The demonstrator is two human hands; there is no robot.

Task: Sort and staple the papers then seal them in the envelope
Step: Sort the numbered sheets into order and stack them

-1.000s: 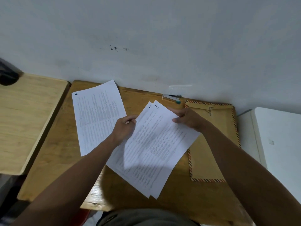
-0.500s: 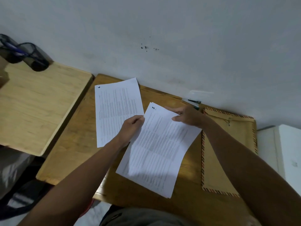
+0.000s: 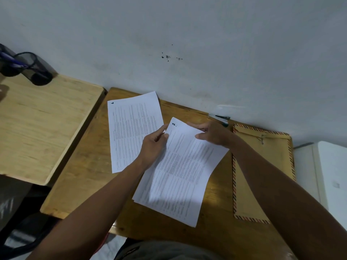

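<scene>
A small stack of printed sheets [image 3: 180, 171] lies tilted on the brown desk [image 3: 84, 175], its top page bearing a handwritten mark. My left hand [image 3: 153, 147] pinches the stack's upper left edge, index finger stretched out. My right hand [image 3: 212, 133] holds the stack's top right edge, thumb on the page. A single printed sheet [image 3: 131, 128] lies flat to the left of the stack, partly under my left wrist. A brown envelope [image 3: 262, 175] with striped border lies to the right. A stapler [image 3: 220, 118] sits by the wall behind my right hand.
A lighter wooden desk [image 3: 41, 124] adjoins on the left, with a dark mesh pen holder [image 3: 32, 69] at its back corner. The wall [image 3: 187, 44] runs right behind the desks. A white cabinet [image 3: 323, 175] stands at the right.
The fanned sheets have been squared into one stack under both hands. The camera view has shifted left, bringing the pen holder into view.
</scene>
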